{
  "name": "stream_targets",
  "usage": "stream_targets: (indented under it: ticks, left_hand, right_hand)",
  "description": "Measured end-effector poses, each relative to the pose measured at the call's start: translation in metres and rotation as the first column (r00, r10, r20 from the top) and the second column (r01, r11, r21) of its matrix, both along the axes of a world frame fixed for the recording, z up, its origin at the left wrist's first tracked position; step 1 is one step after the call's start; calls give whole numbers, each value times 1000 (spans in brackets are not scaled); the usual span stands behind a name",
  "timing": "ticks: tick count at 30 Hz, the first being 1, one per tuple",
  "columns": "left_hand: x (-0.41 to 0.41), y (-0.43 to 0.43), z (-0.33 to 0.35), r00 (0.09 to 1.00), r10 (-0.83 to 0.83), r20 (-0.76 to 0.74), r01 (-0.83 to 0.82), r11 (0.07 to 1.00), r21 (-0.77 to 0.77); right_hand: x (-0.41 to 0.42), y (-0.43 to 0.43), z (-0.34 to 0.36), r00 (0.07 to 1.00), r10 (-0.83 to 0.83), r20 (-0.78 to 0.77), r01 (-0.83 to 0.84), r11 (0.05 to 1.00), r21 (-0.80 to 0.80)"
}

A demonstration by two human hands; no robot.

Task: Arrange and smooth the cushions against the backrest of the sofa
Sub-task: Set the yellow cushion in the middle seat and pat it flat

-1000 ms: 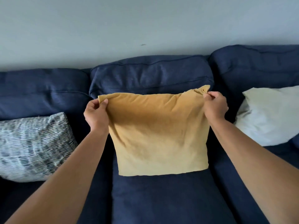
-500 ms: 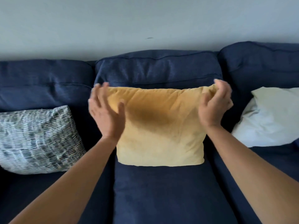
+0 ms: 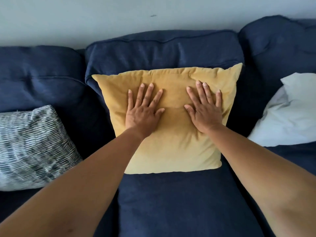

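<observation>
On the sofa (image 3: pixel 171 202), yellow cushion (image 3: pixel 174 151) under flat hands (image 3: pixel 174 113)

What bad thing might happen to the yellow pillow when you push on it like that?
Both hands, left hand and right hand, lie flat on the yellow cushion. Pushing hard may leave dents or new creases. It already sits a bit crooked against the backrest, so an uneven push might tilt it more.

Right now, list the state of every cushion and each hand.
yellow cushion: upright against the middle backrest, both palms on it
patterned cushion: leaning at the left, untouched
white cushion: slumped and creased at the right, untouched
left hand: open, flat
right hand: open, flat
</observation>
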State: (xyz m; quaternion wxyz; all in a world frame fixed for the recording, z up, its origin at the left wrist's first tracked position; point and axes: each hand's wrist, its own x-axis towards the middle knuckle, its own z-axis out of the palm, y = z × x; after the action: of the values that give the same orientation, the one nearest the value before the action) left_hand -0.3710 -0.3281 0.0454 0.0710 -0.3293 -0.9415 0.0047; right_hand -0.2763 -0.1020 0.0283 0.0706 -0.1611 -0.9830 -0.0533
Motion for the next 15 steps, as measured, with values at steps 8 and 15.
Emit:
stream_targets:
  ticks: [8, 15]
  left_hand:
    - [8, -9, 21, 999, 36, 28, -38, 997, 74]
    - [2, -33, 35, 989, 102, 103, -105, 994, 19]
  right_hand:
    - [17, 0, 39, 986, 7, -165, -11, 1000, -27]
    - [39, 43, 52, 913, -394, 107, 408, 892, -193]
